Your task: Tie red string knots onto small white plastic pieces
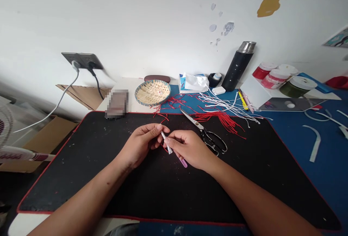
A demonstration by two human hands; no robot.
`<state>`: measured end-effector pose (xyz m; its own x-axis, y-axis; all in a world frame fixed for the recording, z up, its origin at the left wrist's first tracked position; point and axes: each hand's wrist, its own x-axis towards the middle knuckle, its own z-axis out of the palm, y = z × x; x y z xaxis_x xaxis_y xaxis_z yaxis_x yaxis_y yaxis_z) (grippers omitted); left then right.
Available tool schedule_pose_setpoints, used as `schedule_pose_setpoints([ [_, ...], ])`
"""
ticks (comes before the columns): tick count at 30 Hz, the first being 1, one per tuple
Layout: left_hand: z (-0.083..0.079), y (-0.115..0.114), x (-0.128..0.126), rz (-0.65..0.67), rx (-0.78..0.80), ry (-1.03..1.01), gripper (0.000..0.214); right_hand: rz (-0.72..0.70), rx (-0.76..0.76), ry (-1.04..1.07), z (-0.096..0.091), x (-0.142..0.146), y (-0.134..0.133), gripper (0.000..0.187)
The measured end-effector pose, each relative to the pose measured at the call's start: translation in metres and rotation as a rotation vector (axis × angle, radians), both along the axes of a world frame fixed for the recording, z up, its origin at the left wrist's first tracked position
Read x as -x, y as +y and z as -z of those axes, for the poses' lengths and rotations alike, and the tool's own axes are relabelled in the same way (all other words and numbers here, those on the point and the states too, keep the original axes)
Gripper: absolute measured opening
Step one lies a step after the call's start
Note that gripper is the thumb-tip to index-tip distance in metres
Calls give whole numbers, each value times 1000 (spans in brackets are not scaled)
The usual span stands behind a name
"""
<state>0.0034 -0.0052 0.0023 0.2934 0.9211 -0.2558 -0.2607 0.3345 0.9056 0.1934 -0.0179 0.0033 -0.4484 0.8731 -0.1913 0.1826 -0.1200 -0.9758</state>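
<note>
My left hand (148, 136) pinches the upper end of a short, narrow white strip (169, 147) between thumb and fingertips. Thumb and fingers of my right hand (187, 147) close on the same strip lower down. A bit of red cord shows beside the strip, below the fingers. Out from under my right hand sticks the rounded end of a slim pink-purple tool (183, 162); whether the hand holds it I cannot tell. Large black-handled scissors (202, 129) lie on the black mat (152, 189) just beyond my right hand, blades pointing away to the left.
Behind the mat are a woven basket (144, 102), red cords (224, 120), white cords (220, 102), a tissue box (185, 83) and a black thermos (239, 67). Paint jars (297, 85) stand at right. A blurred-out dark object (116, 103) sits at left.
</note>
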Motion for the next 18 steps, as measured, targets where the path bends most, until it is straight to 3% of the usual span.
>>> schedule_pose_setpoints([
  [9,-2,2,2,-23,11,-53,34,-21,122,120,-1,-2,3,35],
  [18,-4,0,1,-15,20,-37,36,-7,124,158,0,0,2,32],
])
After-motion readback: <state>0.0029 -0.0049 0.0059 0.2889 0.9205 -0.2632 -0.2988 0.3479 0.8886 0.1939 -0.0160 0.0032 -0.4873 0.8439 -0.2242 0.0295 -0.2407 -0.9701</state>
